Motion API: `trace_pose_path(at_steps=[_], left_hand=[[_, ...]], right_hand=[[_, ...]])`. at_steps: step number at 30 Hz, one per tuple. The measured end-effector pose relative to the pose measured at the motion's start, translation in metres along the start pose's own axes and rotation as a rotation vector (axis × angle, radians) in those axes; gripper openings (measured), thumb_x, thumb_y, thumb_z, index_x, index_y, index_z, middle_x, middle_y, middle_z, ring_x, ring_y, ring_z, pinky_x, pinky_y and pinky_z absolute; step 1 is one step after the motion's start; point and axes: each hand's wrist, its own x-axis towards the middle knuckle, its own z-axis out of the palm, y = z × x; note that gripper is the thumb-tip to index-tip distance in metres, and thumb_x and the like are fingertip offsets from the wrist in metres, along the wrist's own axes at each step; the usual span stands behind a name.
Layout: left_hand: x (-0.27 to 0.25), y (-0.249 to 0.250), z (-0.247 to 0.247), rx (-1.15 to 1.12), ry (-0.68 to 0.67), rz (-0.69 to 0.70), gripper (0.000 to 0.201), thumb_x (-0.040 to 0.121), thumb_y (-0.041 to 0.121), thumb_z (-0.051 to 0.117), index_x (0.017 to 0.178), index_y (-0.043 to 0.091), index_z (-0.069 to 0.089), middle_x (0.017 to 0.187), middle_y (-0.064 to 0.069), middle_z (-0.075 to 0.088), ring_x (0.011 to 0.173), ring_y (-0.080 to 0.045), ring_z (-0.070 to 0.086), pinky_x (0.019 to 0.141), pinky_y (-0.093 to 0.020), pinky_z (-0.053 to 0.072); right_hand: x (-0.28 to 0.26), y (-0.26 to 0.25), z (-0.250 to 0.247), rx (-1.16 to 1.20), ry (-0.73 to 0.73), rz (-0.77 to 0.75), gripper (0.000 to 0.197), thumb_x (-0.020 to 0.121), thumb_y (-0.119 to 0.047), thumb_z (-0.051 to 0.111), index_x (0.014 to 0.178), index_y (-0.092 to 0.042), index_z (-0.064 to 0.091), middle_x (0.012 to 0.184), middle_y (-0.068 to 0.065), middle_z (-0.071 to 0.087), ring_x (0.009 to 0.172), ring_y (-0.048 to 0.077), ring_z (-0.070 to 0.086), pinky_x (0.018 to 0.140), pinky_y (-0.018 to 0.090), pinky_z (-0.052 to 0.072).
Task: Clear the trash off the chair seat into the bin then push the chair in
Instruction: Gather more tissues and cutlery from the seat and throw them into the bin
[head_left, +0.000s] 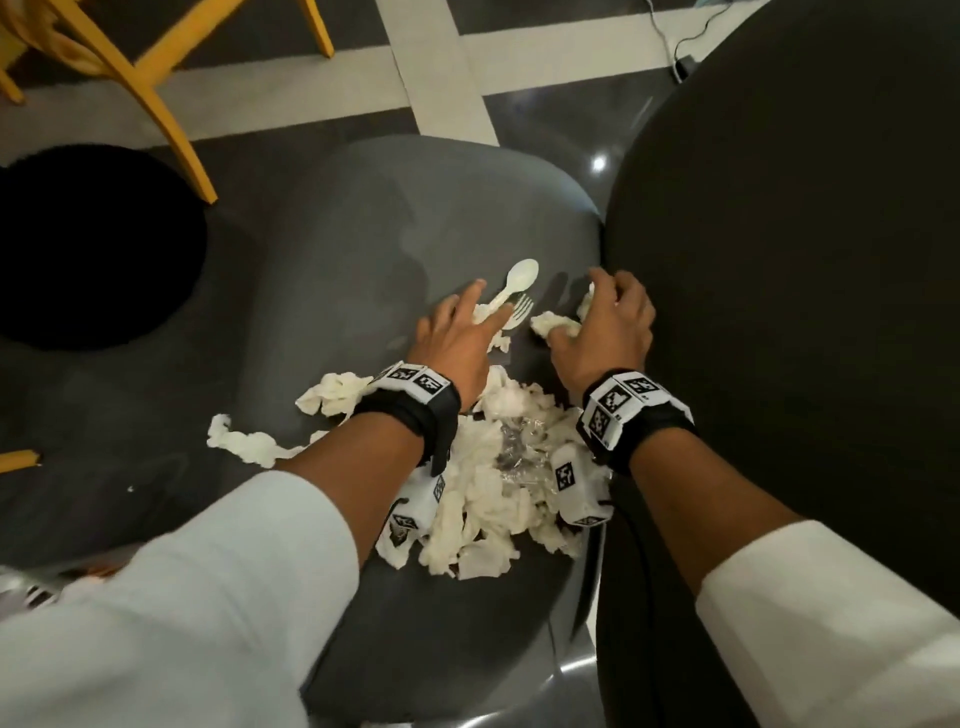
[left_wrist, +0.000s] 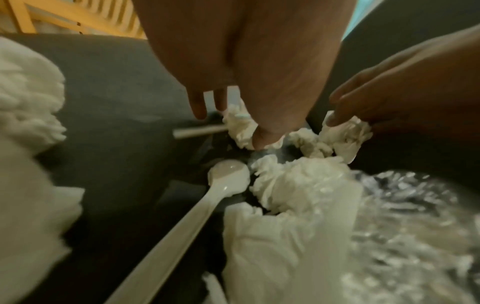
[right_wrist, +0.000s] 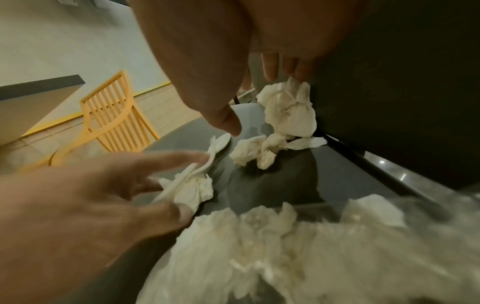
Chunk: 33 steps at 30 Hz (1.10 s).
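A grey chair seat (head_left: 363, 249) carries a heap of crumpled white tissues (head_left: 483, 514) with clear plastic wrap (head_left: 519, 447) in it. Beyond the heap lie a white plastic spoon (head_left: 522, 273) and a fork (head_left: 522, 309). My left hand (head_left: 483, 312) reaches over them, its fingers spread and straight, its thumb pressing a tissue wad (left_wrist: 241, 129). My right hand (head_left: 597, 312) curls its fingers round a crumpled tissue (right_wrist: 288, 107) at the seat's right edge, against a black surface. A second spoon (left_wrist: 228, 174) lies nearer the left wrist.
A round black bin opening (head_left: 88, 244) sits on the floor left of the seat. A large black rounded surface (head_left: 805, 260) borders the seat's right side. Yellow wooden chairs (head_left: 156, 104) stand at the far left. Loose tissue strips (head_left: 244, 441) trail toward the seat's left edge.
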Motion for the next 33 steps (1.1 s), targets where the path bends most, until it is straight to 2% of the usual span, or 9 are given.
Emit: trace_pose_path(at_steps=[4,7,11,14,17,21,26,30,33], left_hand=[[0.006,-0.008,0.004,0.097,0.029,0.068,0.047,0.086,0.005,0.057,0.128,0.027,0.053,0.142,-0.002,0.038,0.122,-0.035,0.037,0.095,-0.048,0.043],[0.002,-0.014,0.000,-0.035,0.010,0.060,0.047,0.086,-0.005,0.053,0.127,0.019,0.054,0.126,-0.005,0.045,0.110,-0.034,0.042,0.092,-0.047,0.048],[-0.014,-0.028,-0.014,-0.170,0.046,0.030,0.036,0.093,0.003,0.045,0.127,0.012,0.051,0.121,-0.008,0.051,0.108,-0.030,0.047,0.095,-0.043,0.045],[-0.030,-0.038,-0.029,-0.224,0.092,0.012,0.026,0.095,0.008,0.042,0.118,0.009,0.051,0.116,-0.009,0.055,0.106,-0.029,0.051,0.091,-0.045,0.047],[-0.048,-0.049,-0.049,-0.306,0.130,-0.023,0.022,0.094,0.009,0.041,0.114,0.008,0.052,0.115,-0.009,0.056,0.103,-0.031,0.054,0.087,-0.045,0.047],[-0.076,-0.071,-0.080,-0.406,0.261,-0.109,0.016,0.093,0.013,0.043,0.104,0.009,0.053,0.109,-0.009,0.059,0.095,-0.030,0.055,0.076,-0.034,0.041],[-0.132,-0.132,-0.119,-0.566,0.377,-0.298,0.015,0.092,0.014,0.047,0.099,0.004,0.056,0.105,-0.012,0.064,0.089,-0.025,0.055,0.069,-0.023,0.031],[-0.203,-0.198,-0.129,-0.631,0.476,-0.406,0.014,0.089,0.011,0.047,0.094,0.001,0.055,0.102,-0.013,0.067,0.091,-0.027,0.058,0.073,-0.030,0.040],[-0.274,-0.260,-0.115,-0.639,0.499,-0.519,0.013,0.090,0.014,0.050,0.093,0.003,0.056,0.096,-0.013,0.067,0.086,-0.028,0.058,0.068,-0.029,0.034]], right_hand=[[0.003,0.003,0.010,-0.019,-0.108,-0.029,0.078,0.081,-0.027,0.070,0.149,-0.035,0.032,0.164,0.009,0.016,0.152,0.033,0.014,0.120,0.053,0.026],[0.005,0.001,0.018,-0.054,-0.187,-0.008,0.071,0.084,-0.029,0.069,0.146,-0.041,0.037,0.161,0.008,0.019,0.147,0.035,0.022,0.115,0.054,0.033],[0.001,-0.006,0.027,-0.082,-0.233,-0.117,0.042,0.093,-0.021,0.060,0.134,-0.029,0.059,0.137,0.015,0.053,0.125,0.037,0.053,0.102,0.039,0.045],[-0.012,-0.018,0.031,-0.033,-0.268,-0.128,0.035,0.095,-0.016,0.054,0.128,-0.020,0.063,0.124,0.017,0.063,0.115,0.038,0.059,0.095,0.040,0.048],[-0.024,-0.036,0.033,-0.009,-0.244,-0.120,0.029,0.093,-0.024,0.052,0.118,-0.015,0.064,0.113,0.017,0.067,0.106,0.039,0.062,0.089,0.040,0.050],[-0.036,-0.078,0.025,-0.015,-0.169,-0.205,0.023,0.092,-0.025,0.052,0.102,-0.006,0.060,0.104,0.021,0.065,0.097,0.041,0.059,0.077,0.038,0.044],[-0.077,-0.164,0.023,0.005,-0.118,-0.367,0.028,0.092,-0.028,0.052,0.106,-0.006,0.060,0.109,0.022,0.062,0.100,0.042,0.058,0.076,0.037,0.038],[-0.148,-0.240,0.052,0.098,-0.186,-0.477,0.030,0.092,-0.030,0.056,0.113,-0.009,0.063,0.112,0.016,0.065,0.102,0.035,0.060,0.082,0.032,0.040],[-0.219,-0.287,0.101,0.141,-0.326,-0.583,0.031,0.092,-0.031,0.059,0.117,-0.014,0.064,0.109,0.013,0.069,0.102,0.033,0.064,0.087,0.033,0.045]])
